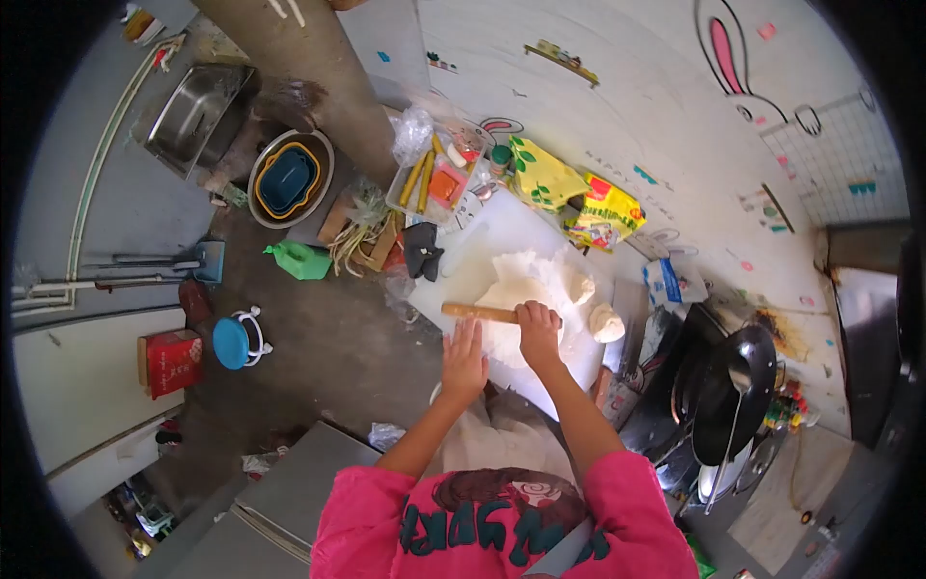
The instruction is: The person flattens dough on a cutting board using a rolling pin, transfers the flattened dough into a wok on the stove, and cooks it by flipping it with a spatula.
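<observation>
A wooden rolling pin (477,311) lies across floury, flattened dough (511,289) on a white board (463,270). My right hand (538,333) is wrapped round the pin's right part. Near its left part, my left hand (465,359) rests with the fingers stretched out and lying flat, their tips close to the pin. Flour is spread on the board beyond the pin. Lumps of dough (606,323) sit at the board's right edge.
Behind the board stand a yellow bag (545,174), another yellow packet (608,212) and a clear bin (439,183). A black cloth (422,251) lies at the left corner. To the right is a black wok (719,405) with a ladle. A blue stool (231,344) stands left.
</observation>
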`<action>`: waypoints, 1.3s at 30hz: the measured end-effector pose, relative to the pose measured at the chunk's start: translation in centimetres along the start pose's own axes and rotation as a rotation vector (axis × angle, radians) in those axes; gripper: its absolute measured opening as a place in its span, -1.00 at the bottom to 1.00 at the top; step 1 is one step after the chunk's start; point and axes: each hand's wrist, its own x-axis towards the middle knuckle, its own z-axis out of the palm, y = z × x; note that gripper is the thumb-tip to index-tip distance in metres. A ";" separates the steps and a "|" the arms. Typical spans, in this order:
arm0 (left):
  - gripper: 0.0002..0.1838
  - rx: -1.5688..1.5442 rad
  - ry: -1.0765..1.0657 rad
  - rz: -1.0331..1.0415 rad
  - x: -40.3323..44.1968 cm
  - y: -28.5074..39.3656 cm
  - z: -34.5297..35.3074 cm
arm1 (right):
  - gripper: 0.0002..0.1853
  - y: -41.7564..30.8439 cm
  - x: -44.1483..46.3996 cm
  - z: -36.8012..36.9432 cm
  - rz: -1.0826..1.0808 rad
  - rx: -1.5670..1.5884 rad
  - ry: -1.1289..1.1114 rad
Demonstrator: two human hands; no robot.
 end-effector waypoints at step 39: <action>-0.18 0.069 0.186 -0.124 10.3 -7.6 1.1 | -0.66 2.9 14.3 -0.9 -0.598 -0.019 -0.275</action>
